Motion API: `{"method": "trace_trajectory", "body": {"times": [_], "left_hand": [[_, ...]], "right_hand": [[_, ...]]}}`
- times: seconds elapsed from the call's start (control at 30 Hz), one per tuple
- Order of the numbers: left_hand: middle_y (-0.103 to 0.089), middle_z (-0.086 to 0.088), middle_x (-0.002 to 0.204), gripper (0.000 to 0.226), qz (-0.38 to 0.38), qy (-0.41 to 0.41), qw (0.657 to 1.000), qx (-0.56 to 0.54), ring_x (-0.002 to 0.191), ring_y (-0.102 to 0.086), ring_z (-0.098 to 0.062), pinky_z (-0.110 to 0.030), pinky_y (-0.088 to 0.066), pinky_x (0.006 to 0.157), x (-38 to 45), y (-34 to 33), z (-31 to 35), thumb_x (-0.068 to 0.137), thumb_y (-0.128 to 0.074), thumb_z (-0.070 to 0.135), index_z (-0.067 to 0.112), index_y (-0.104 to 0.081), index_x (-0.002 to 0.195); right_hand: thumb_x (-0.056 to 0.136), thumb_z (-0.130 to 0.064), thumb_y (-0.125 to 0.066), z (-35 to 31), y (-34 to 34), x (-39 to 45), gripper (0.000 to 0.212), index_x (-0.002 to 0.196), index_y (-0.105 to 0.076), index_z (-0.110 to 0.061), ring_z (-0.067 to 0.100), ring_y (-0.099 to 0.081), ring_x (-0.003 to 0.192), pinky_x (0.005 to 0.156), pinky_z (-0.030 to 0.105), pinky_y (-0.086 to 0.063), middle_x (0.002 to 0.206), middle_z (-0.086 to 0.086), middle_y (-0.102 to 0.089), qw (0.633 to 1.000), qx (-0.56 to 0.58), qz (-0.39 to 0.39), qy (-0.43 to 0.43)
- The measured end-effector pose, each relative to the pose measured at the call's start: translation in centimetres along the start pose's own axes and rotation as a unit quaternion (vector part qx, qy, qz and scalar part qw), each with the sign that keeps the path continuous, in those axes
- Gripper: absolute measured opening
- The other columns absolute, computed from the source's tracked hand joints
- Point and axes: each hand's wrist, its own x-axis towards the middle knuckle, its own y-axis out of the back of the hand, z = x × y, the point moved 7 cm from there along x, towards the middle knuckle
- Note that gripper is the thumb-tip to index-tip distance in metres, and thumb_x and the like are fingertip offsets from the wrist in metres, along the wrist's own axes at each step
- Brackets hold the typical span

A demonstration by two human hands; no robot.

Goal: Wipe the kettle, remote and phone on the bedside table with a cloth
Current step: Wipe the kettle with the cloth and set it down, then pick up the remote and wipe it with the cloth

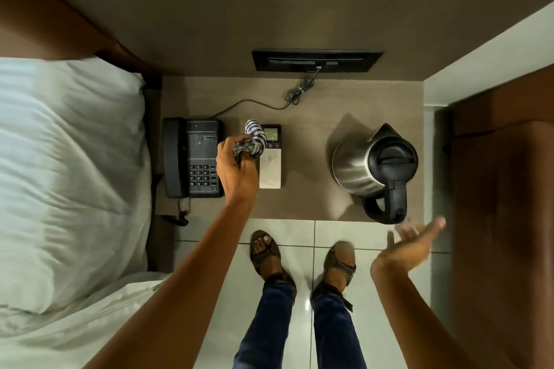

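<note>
Beside the phone (195,157) (labelled BEETEL), left hand (238,169) grips the cloth (253,139); right hand (412,244) spread.

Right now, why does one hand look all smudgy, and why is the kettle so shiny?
Head view: the right hand is smeared by motion blur, its fingers ghosted; the left hand holding the cloth is sharper. The steel kettle catches bright glare and throws a shadow on the table. The wide lens bends the walls.

Bare table (308,156) lies open between the remote (270,165) and kettle (373,165); behind the remote, a cord (257,103) crosses.
</note>
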Motion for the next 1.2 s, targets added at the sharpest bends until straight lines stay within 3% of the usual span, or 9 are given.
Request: {"method": "trace_trajectory", "body": {"times": [0.07, 0.13, 0.23, 0.4, 0.57, 0.87, 1.0, 1.1, 1.2], "left_hand": [[-0.06, -0.004, 0.123, 0.054, -0.003, -0.005, 1.0, -0.001, 0.116, -0.063, -0.025, -0.051, -0.059, 0.1, 0.5, 0.2, 0.3, 0.077, -0.043, -0.001, 0.046, -0.063, 0.096], [-0.06, -0.003, 0.123, 0.056, -0.006, -0.008, 1.0, 0.0, 0.116, -0.062, -0.025, -0.053, -0.059, 0.099, 1.0, 0.4, 0.4, 0.079, -0.044, -0.002, 0.049, -0.062, 0.097], [-0.061, -0.004, 0.122, 0.052, -0.013, -0.01, 1.0, -0.002, 0.115, -0.063, -0.024, -0.052, -0.06, 0.098, 2.0, 0.6, 0.4, 0.076, -0.043, 0.003, 0.044, -0.063, 0.1], [-0.06, 0.004, 0.116, 0.046, -0.02, -0.028, 0.999, -0.022, 0.113, -0.064, -0.018, -0.048, -0.063, 0.095, 3.2, 1.3, 0.0, 0.077, -0.043, 0.006, 0.03, -0.066, 0.109], [-0.063, -0.012, 0.126, 0.045, -0.016, -0.035, 0.999, -0.034, 0.115, -0.066, -0.022, -0.043, -0.064, 0.092, 3.6, 2.3, -0.4, 0.082, -0.043, 0.007, 0.015, -0.065, 0.121], [-0.06, -0.01, 0.132, 0.049, -0.017, -0.031, 0.998, -0.049, 0.121, -0.064, -0.024, -0.036, -0.064, 0.092, 3.8, 3.3, -0.9, 0.081, -0.043, 0.008, 0.018, -0.064, 0.124], [-0.061, -0.008, 0.128, 0.047, -0.021, -0.065, 0.997, -0.032, 0.12, -0.063, -0.022, -0.044, -0.063, 0.097, 3.5, 3.5, 0.0, 0.083, -0.043, 0.002, 0.017, -0.065, 0.121], [-0.058, 0.0, 0.123, 0.05, -0.041, -0.093, 0.995, -0.009, 0.122, -0.059, -0.023, -0.05, -0.059, 0.1, 3.1, 3.3, 1.3, 0.08, -0.044, 0.001, 0.026, -0.066, 0.117], [-0.056, 0.005, 0.123, 0.053, -0.08, -0.155, 0.984, 0.047, 0.122, -0.055, -0.023, -0.052, -0.055, 0.102, 2.5, 2.7, 3.1, 0.081, -0.045, 0.003, 0.026, -0.066, 0.124]], "right_hand": [[0.103, -0.063, -0.049, 4.1, 1.3, -1.4, 0.04, 0.09, -0.063, -0.027, 0.012, -0.059, 0.072, 0.08, 0.029, -0.049, 0.079, -0.005, -0.061, 0.99, -0.055, 0.048, -0.117], [0.113, -0.033, -0.043, 7.4, -1.6, -4.1, 0.028, 0.092, -0.058, -0.024, 0.018, -0.058, 0.077, 0.075, 0.031, -0.049, 0.095, 0.005, -0.063, 0.965, -0.171, -0.088, -0.177], [0.106, -0.029, -0.066, 7.6, -9.5, -7.5, 0.005, 0.104, -0.062, -0.025, 0.024, -0.07, 0.09, 0.082, 0.029, -0.062, 0.098, 0.002, -0.07, 0.907, -0.311, -0.281, 0.037], [0.085, -0.051, -0.084, 7.0, -21.1, -11.6, 0.077, 0.145, -0.052, -0.015, 0.023, -0.058, 0.126, 0.096, 0.032, -0.053, 0.14, 0.007, -0.059, 0.784, -0.45, -0.332, 0.271], [0.071, -0.047, -0.096, 8.3, -25.1, -12.5, 0.103, 0.151, -0.041, -0.012, 0.033, -0.049, 0.134, 0.099, 0.049, -0.059, 0.146, 0.012, -0.048, 0.712, -0.544, -0.317, 0.312], [0.071, -0.024, -0.099, 9.5, -26.1, -12.3, 0.099, 0.149, -0.041, -0.003, 0.033, -0.051, 0.133, 0.105, 0.04, -0.053, 0.144, 0.016, -0.051, 0.758, -0.48, -0.34, 0.282], [0.079, -0.003, -0.091, 10.5, -25.5, -12.6, 0.073, 0.135, -0.046, -0.014, 0.026, -0.067, 0.114, 0.082, 0.027, -0.061, 0.118, 0.005, -0.064, 0.852, -0.317, -0.405, 0.096], [0.084, 0.005, -0.084, 10.2, -25.1, -13.8, 0.069, 0.137, -0.046, -0.018, 0.015, -0.075, 0.097, 0.073, 0.028, -0.064, 0.115, 0.009, -0.069, 0.853, -0.252, -0.457, 0.009], [0.099, -0.012, -0.074, 8.9, -24.6, -15.2, 0.052, 0.144, -0.049, -0.016, 0.003, -0.079, 0.08, 0.062, 0.019, -0.061, 0.113, 0.003, -0.073, 0.858, -0.167, -0.48, -0.071]]}}
